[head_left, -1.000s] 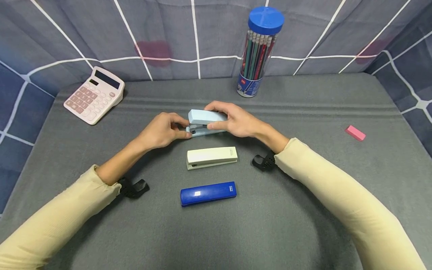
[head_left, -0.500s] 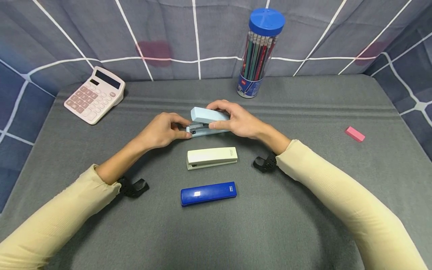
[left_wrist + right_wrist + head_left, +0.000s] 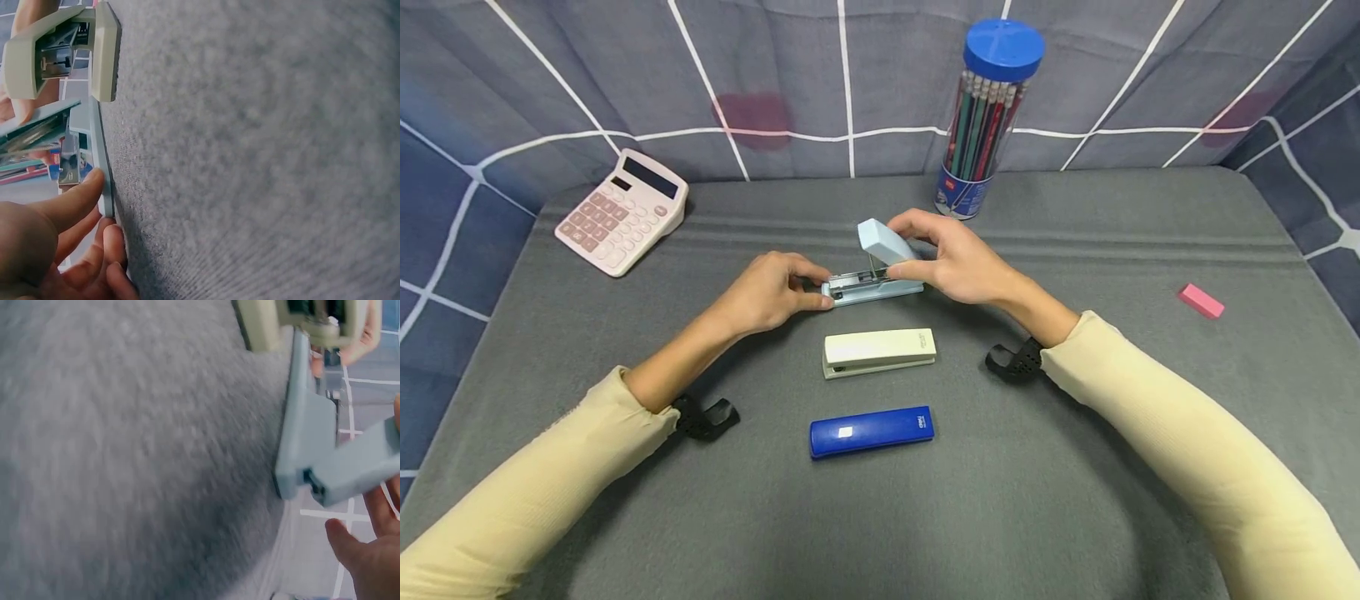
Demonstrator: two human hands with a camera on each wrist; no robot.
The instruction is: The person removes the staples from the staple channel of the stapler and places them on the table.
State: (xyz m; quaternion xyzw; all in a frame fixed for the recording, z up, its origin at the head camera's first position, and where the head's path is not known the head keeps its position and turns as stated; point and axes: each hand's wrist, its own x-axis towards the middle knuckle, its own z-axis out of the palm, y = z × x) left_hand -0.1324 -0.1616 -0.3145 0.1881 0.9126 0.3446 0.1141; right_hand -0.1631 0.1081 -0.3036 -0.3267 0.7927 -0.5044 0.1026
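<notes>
In the head view a light blue stapler lies on the grey cloth, its top cover tilted steeply up from the base so the metal staple channel shows. My left hand pinches the front end of the base, thumb on the near side; the left wrist view shows the thumb against the base edge. My right hand holds the raised cover, fingers behind it and thumb below. The right wrist view shows the cover hinged at the rear. Nearer me lie a cream stapler and a dark blue stapler, both closed.
A pink calculator rests at the back left. Behind my right hand stands a blue-lidded tube of pencils. A pink eraser lies far right. Grid-patterned fabric hangs along the table's back.
My right hand has swung the light blue stapler's cover up and back, away from the base, baring the staple channel. My left hand keeps its grip on the front end.
</notes>
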